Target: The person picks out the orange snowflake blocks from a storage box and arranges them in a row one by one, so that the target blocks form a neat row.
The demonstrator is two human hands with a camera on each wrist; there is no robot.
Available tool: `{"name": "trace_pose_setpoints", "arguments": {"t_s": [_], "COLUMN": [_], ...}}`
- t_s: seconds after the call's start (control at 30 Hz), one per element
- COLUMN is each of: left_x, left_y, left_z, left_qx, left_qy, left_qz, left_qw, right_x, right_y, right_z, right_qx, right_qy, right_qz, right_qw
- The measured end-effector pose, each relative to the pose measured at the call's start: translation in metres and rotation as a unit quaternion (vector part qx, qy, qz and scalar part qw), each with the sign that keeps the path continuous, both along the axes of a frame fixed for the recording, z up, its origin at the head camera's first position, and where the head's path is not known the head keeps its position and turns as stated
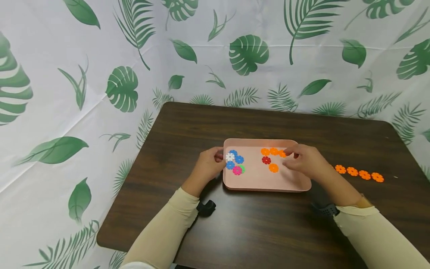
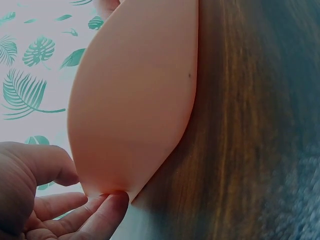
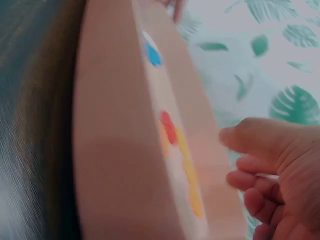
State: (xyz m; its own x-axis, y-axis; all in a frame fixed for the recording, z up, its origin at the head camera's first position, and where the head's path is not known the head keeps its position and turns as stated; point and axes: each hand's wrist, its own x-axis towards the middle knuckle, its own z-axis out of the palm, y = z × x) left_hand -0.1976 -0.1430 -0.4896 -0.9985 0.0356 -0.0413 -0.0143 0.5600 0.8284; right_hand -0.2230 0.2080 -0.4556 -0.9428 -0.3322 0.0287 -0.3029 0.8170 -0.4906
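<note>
A pink tray (image 1: 255, 183) holds notched plastic discs. At its left end lie blue discs (image 1: 239, 159), a white disc (image 1: 230, 157), a pink disc (image 1: 237, 170) and a partly covered green one. Toward its right are a red disc (image 1: 266, 160) and several orange discs (image 1: 273, 168). My left hand (image 1: 209, 164) grips the tray's left end, thumb at the rim and fingers (image 2: 112, 212) against the outer wall. Above the tray's right part, my right hand (image 1: 307, 160) hovers with thumb and forefinger apart, near the rightmost orange disc. Nothing shows between them.
A row of orange discs (image 1: 352, 171) lies on the dark wooden table (image 1: 268, 224) right of the tray, partly hidden by the right forearm. Dark straps (image 1: 205, 208) circle both wrists. A leaf-patterned curtain (image 1: 201, 48) hangs behind and left of the table.
</note>
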Motion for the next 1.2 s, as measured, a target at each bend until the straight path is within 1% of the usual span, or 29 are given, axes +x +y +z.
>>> {"name": "trace_pose_setpoints", "arguments": {"t_s": [0.1,0.23,0.4,0.7,0.8,0.87,1.03,1.13,1.2], "left_x": [-0.001,-0.001,-0.001,-0.001,-0.002,-0.002,-0.001,-0.001,-0.001], "left_y": [0.0,0.001,0.0,0.0,0.0,0.0,-0.001,-0.001,-0.001], "left_z": [-0.002,-0.003,-0.003,-0.002,-0.002,-0.002,-0.002,-0.002,-0.002], "left_qx": [-0.001,0.002,0.007,0.015,0.016,0.016,0.016,0.017,0.017], "left_qy": [0.0,0.011,0.011,0.025,0.031,0.032,0.023,0.016,0.015], "left_qz": [-0.001,-0.006,-0.01,-0.013,-0.013,-0.014,-0.013,-0.013,-0.013], "left_qw": [1.0,0.9999,0.9999,0.9995,0.9993,0.9992,0.9995,0.9996,0.9997], "right_x": [-0.004,-0.006,-0.007,-0.004,-0.004,-0.004,-0.003,-0.002,-0.001], "right_y": [-0.012,-0.022,-0.028,-0.035,-0.037,-0.039,-0.042,-0.042,-0.042], "right_z": [-0.008,-0.019,-0.027,-0.024,-0.023,-0.023,-0.023,-0.022,-0.02], "right_qx": [0.022,0.043,0.052,0.075,0.085,0.093,0.116,0.12,0.115], "right_qy": [-0.014,-0.004,-0.011,-0.031,-0.025,-0.012,0.02,0.016,0.002], "right_qz": [0.029,0.064,0.075,0.077,0.08,0.087,0.1,0.096,0.084], "right_qw": [0.9992,0.997,0.9957,0.9937,0.9928,0.9918,0.988,0.9879,0.9898]}}
